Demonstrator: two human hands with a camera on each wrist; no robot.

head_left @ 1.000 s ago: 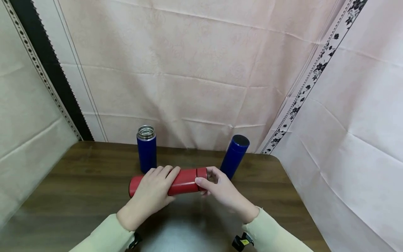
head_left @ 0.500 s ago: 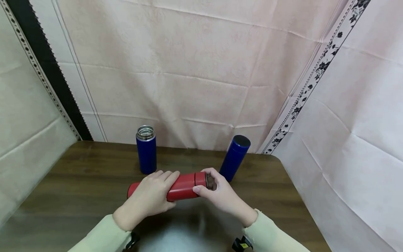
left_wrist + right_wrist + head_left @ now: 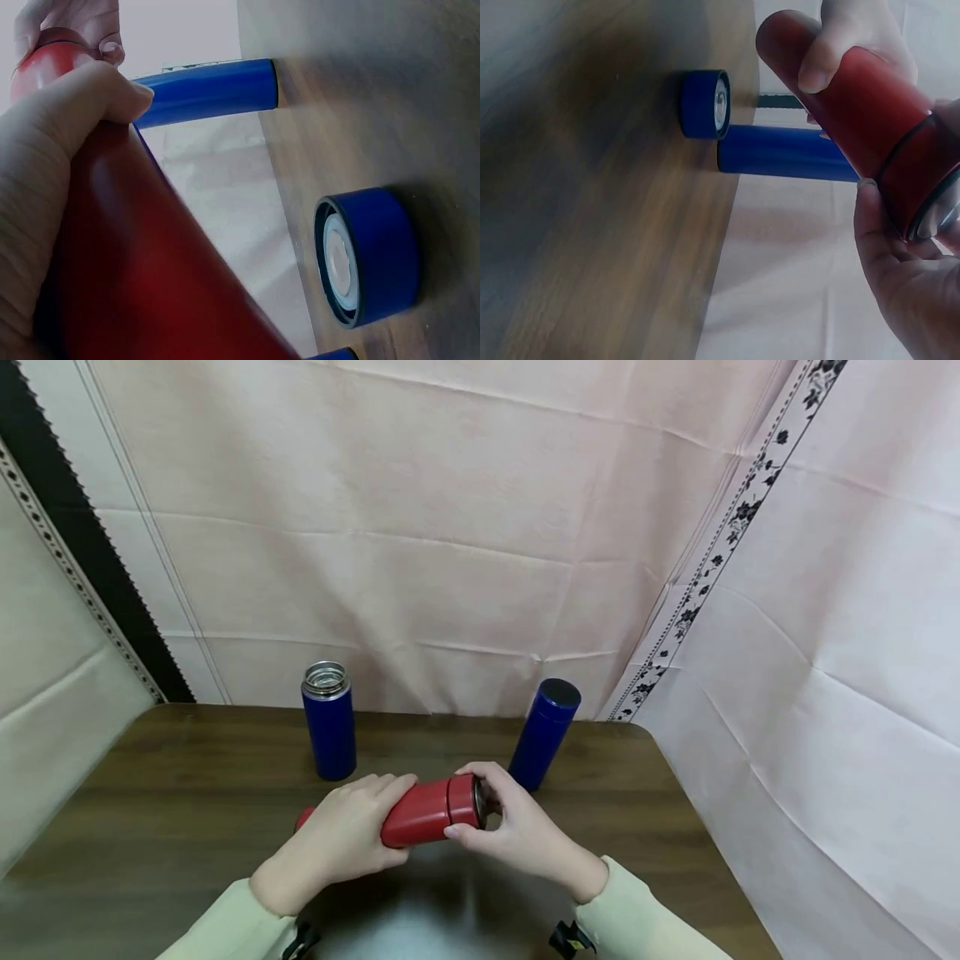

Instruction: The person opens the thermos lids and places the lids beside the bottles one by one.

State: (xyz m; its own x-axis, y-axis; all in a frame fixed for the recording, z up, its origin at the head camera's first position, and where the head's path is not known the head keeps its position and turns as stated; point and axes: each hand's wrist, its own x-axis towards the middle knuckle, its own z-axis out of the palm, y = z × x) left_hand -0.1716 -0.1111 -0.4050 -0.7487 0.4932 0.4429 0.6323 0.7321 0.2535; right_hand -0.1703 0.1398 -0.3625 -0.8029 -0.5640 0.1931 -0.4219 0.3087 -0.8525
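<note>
A red thermos (image 3: 420, 814) is held tilted above the table. My left hand (image 3: 341, 831) wraps around its body. At the lid end, my right hand (image 3: 525, 831) grips the red lid (image 3: 466, 801), thumb on the near side and fingers on the far side. A dark seam separates lid and body in the right wrist view. Behind my left hand stands an uncapped blue thermos (image 3: 328, 731) with a bare steel mouth. To the right stands a second blue thermos (image 3: 545, 731) with a dark top. A blue lid (image 3: 382, 255) rests on the table, hidden in the head view.
The brown wooden table (image 3: 187, 793) ends at a pale cloth backdrop (image 3: 420, 543). More cloth hangs at the right side (image 3: 810, 693), with a black floral border. A dark strip (image 3: 97, 552) runs down the left corner.
The red thermos has tilted, its lid end coming lower and turning to show more of its end. Both hands keep their hold. The head view has shifted slightly.
</note>
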